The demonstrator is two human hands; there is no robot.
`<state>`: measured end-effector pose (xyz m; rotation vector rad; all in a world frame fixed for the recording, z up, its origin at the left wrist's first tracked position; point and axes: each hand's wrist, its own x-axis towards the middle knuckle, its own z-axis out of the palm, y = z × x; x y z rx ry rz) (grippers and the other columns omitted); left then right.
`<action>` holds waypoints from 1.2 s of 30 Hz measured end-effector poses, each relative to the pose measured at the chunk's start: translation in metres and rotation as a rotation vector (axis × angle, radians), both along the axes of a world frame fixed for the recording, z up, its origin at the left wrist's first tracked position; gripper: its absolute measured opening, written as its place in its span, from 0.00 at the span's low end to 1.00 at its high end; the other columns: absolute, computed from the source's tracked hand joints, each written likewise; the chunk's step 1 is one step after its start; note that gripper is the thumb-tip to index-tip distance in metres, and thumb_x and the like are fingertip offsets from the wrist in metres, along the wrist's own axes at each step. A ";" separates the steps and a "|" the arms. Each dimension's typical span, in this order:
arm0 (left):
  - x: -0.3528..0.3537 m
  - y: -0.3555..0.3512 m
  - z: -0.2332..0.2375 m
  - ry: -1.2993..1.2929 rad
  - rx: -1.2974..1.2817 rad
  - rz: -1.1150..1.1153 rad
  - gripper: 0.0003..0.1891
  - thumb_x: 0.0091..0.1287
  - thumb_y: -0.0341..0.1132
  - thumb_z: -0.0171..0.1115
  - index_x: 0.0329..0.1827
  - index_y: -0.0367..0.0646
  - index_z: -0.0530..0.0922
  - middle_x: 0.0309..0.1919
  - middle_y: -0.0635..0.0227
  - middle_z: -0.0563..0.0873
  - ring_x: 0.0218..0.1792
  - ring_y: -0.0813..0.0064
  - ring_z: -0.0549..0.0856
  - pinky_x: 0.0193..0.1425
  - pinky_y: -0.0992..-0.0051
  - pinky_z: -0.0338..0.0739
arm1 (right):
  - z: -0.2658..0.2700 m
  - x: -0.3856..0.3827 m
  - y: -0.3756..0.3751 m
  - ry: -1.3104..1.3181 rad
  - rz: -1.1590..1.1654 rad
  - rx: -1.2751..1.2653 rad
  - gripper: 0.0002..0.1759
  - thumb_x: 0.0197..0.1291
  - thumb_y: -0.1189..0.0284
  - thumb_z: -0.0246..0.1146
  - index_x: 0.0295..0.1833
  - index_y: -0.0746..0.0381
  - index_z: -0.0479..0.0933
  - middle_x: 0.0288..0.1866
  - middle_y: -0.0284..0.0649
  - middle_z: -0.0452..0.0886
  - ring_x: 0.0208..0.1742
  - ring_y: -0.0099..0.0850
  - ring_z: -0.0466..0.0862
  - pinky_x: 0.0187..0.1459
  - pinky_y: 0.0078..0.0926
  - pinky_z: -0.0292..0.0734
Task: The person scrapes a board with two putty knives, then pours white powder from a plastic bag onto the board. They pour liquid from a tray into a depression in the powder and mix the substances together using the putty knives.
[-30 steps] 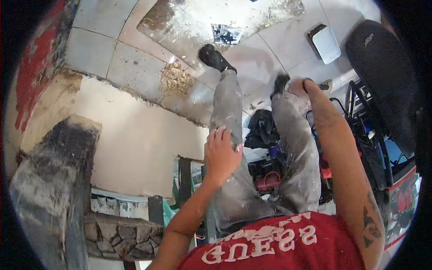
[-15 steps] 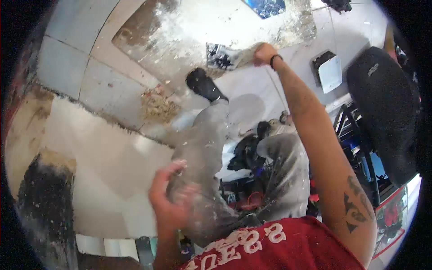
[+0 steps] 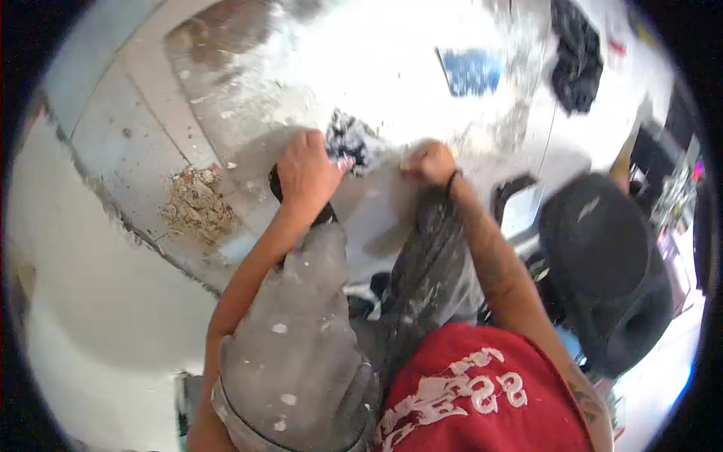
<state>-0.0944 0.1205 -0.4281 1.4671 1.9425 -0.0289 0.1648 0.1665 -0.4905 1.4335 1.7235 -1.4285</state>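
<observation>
My left hand [image 3: 307, 172] reaches over my left foot to the near edge of a dusty, white-smeared sheet [image 3: 218, 113] on the floor. Its thumb points right, apart from the bunched fingers, by the lower edge of a black-and-white patterned piece [image 3: 352, 135]. I see nothing held in it. My right hand [image 3: 433, 162], with a dark band at the wrist, is closed at the sheet's near edge. What its fingers hold, if anything, is hidden. A blue, white-flecked piece [image 3: 473, 71] lies farther up the sheet.
Crumbled debris [image 3: 197, 205] lies on the tiles at left. To the right are a white-topped dark box [image 3: 521, 207] and a large black padded seat [image 3: 602, 241]. Crumpled black material [image 3: 576, 56] is at the upper right. My legs are bent below my hands.
My left hand has moved from beside my thigh forward to the sheet's edge. The right hand stays at that edge, still closed. My view has shifted, with my body leaning forward.
</observation>
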 end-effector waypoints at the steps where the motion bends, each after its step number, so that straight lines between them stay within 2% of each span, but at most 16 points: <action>1: 0.004 -0.001 0.001 0.033 -0.041 -0.014 0.28 0.44 0.48 0.73 0.40 0.39 0.72 0.38 0.58 0.77 0.43 0.58 0.77 0.45 0.63 0.72 | -0.005 0.008 -0.005 0.036 -0.256 -0.118 0.12 0.42 0.59 0.70 0.25 0.56 0.84 0.23 0.38 0.84 0.24 0.26 0.82 0.31 0.25 0.77; 2: 0.007 -0.003 -0.003 0.068 0.005 -0.016 0.28 0.44 0.49 0.73 0.41 0.40 0.72 0.38 0.58 0.77 0.43 0.58 0.77 0.46 0.62 0.71 | 0.004 0.006 0.001 0.054 -0.229 -0.004 0.12 0.46 0.65 0.69 0.29 0.65 0.83 0.25 0.39 0.84 0.26 0.27 0.83 0.31 0.26 0.79; 5: 0.020 -0.008 -0.016 0.153 0.126 0.051 0.27 0.44 0.47 0.74 0.39 0.41 0.72 0.38 0.60 0.78 0.44 0.61 0.77 0.47 0.59 0.69 | 0.013 0.018 0.028 0.197 -0.178 -0.452 0.14 0.51 0.65 0.67 0.35 0.67 0.81 0.28 0.39 0.83 0.30 0.27 0.82 0.36 0.28 0.79; 7: 0.018 -0.015 -0.015 0.149 0.203 0.062 0.25 0.43 0.45 0.74 0.37 0.42 0.72 0.37 0.62 0.78 0.43 0.62 0.77 0.46 0.58 0.68 | 0.003 0.032 0.048 0.573 0.151 -0.218 0.15 0.53 0.65 0.67 0.37 0.67 0.80 0.31 0.39 0.83 0.27 0.26 0.81 0.32 0.25 0.79; 9: 0.017 -0.006 -0.004 -0.238 0.078 0.128 0.18 0.44 0.39 0.74 0.28 0.40 0.74 0.23 0.64 0.78 0.29 0.66 0.80 0.34 0.65 0.71 | 0.038 0.034 0.079 0.555 -0.529 -0.329 0.16 0.54 0.65 0.66 0.39 0.68 0.78 0.33 0.40 0.82 0.27 0.25 0.81 0.31 0.24 0.78; 11: 0.017 -0.015 -0.012 -0.630 -0.064 0.304 0.16 0.47 0.34 0.73 0.27 0.38 0.71 0.21 0.66 0.75 0.23 0.73 0.75 0.28 0.71 0.69 | 0.054 0.028 0.099 0.184 -0.709 0.384 0.21 0.53 0.61 0.67 0.41 0.69 0.75 0.33 0.42 0.82 0.30 0.25 0.81 0.33 0.23 0.78; 13: 0.016 -0.034 -0.023 -0.776 0.116 0.394 0.16 0.49 0.31 0.71 0.25 0.38 0.69 0.21 0.69 0.72 0.24 0.80 0.70 0.29 0.77 0.67 | 0.033 0.046 0.109 -0.181 -0.614 0.755 0.28 0.48 0.56 0.70 0.43 0.70 0.74 0.34 0.46 0.82 0.31 0.30 0.82 0.35 0.27 0.77; 16: 0.000 -0.044 -0.027 -0.905 0.063 0.563 0.11 0.54 0.32 0.69 0.29 0.37 0.73 0.24 0.75 0.74 0.27 0.83 0.71 0.30 0.79 0.68 | -0.007 0.058 0.122 -0.387 -0.598 0.859 0.35 0.35 0.51 0.75 0.37 0.73 0.77 0.34 0.55 0.82 0.34 0.44 0.83 0.39 0.35 0.77; 20: -0.040 -0.046 -0.035 -1.319 0.154 1.112 0.14 0.63 0.37 0.62 0.43 0.33 0.77 0.35 0.66 0.82 0.33 0.77 0.81 0.40 0.77 0.76 | 0.005 0.047 0.142 -0.461 -0.501 0.740 0.30 0.37 0.49 0.73 0.25 0.70 0.80 0.31 0.53 0.82 0.35 0.43 0.84 0.38 0.35 0.77; 23: -0.053 -0.031 0.004 -1.478 0.131 1.132 0.22 0.69 0.48 0.53 0.45 0.31 0.77 0.37 0.64 0.83 0.35 0.77 0.82 0.41 0.75 0.77 | 0.017 0.039 0.142 -0.356 -0.253 0.733 0.29 0.39 0.49 0.71 0.24 0.69 0.80 0.26 0.49 0.82 0.29 0.39 0.82 0.33 0.32 0.75; 25: -0.057 -0.030 -0.002 -0.971 0.190 0.701 0.26 0.69 0.51 0.49 0.45 0.31 0.77 0.37 0.65 0.82 0.33 0.80 0.80 0.40 0.77 0.76 | 0.027 0.036 0.146 -0.323 -0.383 0.562 0.33 0.40 0.45 0.69 0.27 0.70 0.80 0.34 0.53 0.82 0.37 0.38 0.82 0.39 0.32 0.76; 26: -0.049 -0.030 0.004 -0.905 0.202 0.726 0.27 0.69 0.53 0.49 0.44 0.30 0.77 0.37 0.66 0.82 0.32 0.82 0.78 0.39 0.79 0.74 | 0.011 0.038 0.139 -0.294 -0.482 0.798 0.39 0.40 0.39 0.66 0.30 0.72 0.80 0.42 0.56 0.80 0.44 0.41 0.82 0.45 0.34 0.76; 29: -0.037 -0.025 -0.003 -1.624 -0.036 1.158 0.18 0.66 0.41 0.57 0.46 0.31 0.76 0.38 0.63 0.83 0.37 0.74 0.83 0.45 0.73 0.79 | 0.023 0.015 0.138 -0.591 -0.380 0.828 0.50 0.35 0.49 0.74 0.55 0.76 0.67 0.51 0.60 0.76 0.51 0.45 0.79 0.47 0.36 0.77; 30: -0.033 -0.029 -0.011 -1.684 -0.077 1.108 0.16 0.65 0.38 0.58 0.47 0.31 0.75 0.38 0.62 0.83 0.38 0.72 0.83 0.46 0.70 0.80 | 0.001 0.032 0.146 -0.538 -0.402 0.727 0.48 0.35 0.49 0.75 0.53 0.78 0.68 0.53 0.60 0.74 0.52 0.45 0.78 0.50 0.37 0.76; 33: -0.007 -0.043 -0.016 -1.701 -0.234 1.062 0.17 0.64 0.34 0.59 0.51 0.31 0.72 0.43 0.61 0.82 0.41 0.71 0.82 0.49 0.69 0.79 | -0.002 0.042 0.149 -0.447 -0.452 0.714 0.28 0.40 0.50 0.72 0.31 0.67 0.81 0.30 0.48 0.82 0.33 0.38 0.83 0.37 0.31 0.77; 36: 0.022 -0.059 -0.025 -1.844 -0.223 0.971 0.20 0.63 0.33 0.61 0.56 0.33 0.71 0.45 0.65 0.81 0.45 0.75 0.80 0.51 0.73 0.75 | 0.021 0.055 0.158 -0.108 -0.653 0.529 0.30 0.38 0.62 0.76 0.43 0.69 0.74 0.34 0.48 0.81 0.32 0.37 0.81 0.38 0.31 0.78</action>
